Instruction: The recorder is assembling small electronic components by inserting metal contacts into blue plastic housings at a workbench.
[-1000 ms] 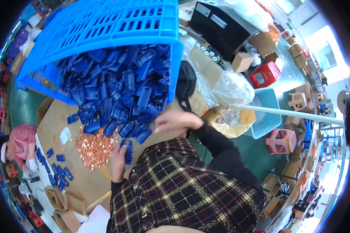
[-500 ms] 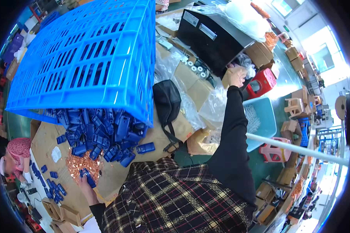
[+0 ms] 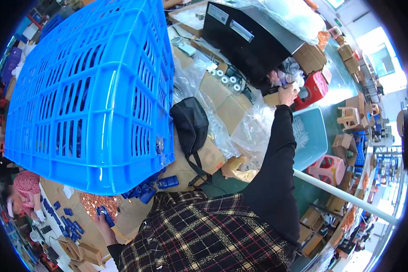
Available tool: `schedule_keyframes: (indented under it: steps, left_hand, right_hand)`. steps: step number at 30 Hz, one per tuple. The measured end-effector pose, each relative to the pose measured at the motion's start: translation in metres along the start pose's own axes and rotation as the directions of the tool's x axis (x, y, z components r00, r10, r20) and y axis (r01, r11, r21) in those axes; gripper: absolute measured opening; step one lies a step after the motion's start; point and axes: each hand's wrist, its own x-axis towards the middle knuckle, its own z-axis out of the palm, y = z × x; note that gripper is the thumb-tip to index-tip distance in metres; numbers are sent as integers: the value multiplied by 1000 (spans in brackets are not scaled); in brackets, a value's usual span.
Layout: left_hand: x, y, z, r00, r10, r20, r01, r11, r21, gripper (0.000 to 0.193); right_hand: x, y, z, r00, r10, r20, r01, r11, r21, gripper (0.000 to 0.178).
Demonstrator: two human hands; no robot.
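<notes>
Farther out, right hand [image 3: 287,94] reaches black box [image 3: 251,38].

Head view: large blue crate [image 3: 90,95] tilted over bench w/ blue parts [image 3: 146,189]; left hand [image 3: 105,225] gripped blue parts; right hand [image 3: 287,94] reached beside black box [image 3: 249,38], red container [image 3: 313,88].

My crate [image 3: 90,90] is bright blue with a slotted grid pattern. The small plastic parts [image 3: 145,190] under it are darker blue, beside a coppery-orange heap [image 3: 97,201]. My shirt [image 3: 204,235] is plaid in black, red and cream; my right sleeve [image 3: 274,177] is plain black. The bag [image 3: 190,124] is black, the bin [image 3: 310,136] pale blue, the stool [image 3: 310,88] red.
</notes>
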Motion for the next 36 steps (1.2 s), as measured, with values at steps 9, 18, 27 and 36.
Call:
schedule_keyframes:
  steps: [9, 18, 27, 36]
  left_hand:
    - [19, 8, 5, 995, -32, 94, 22, 994, 105, 21]
    - [9, 4, 6, 999, -18, 37, 16, 998, 54, 23]
    - [-3, 15, 8, 998, -9, 59, 7, 999, 40, 13]
    - [16, -21, -14, 999, 43, 22, -44, 998, 47, 15]
  right_hand:
    - [1, 99, 13, 990, 121, -71, -93, 946, 310, 42]
    - [-21, 97, 16, 922, 376, -95, -282, 819, 500, 28]
    - [-30, 103, 20, 856, 487, -174, -317, 760, 568, 21]
    - [-46, 68, 15, 964, 128, -232, -212, 898, -385, 21]
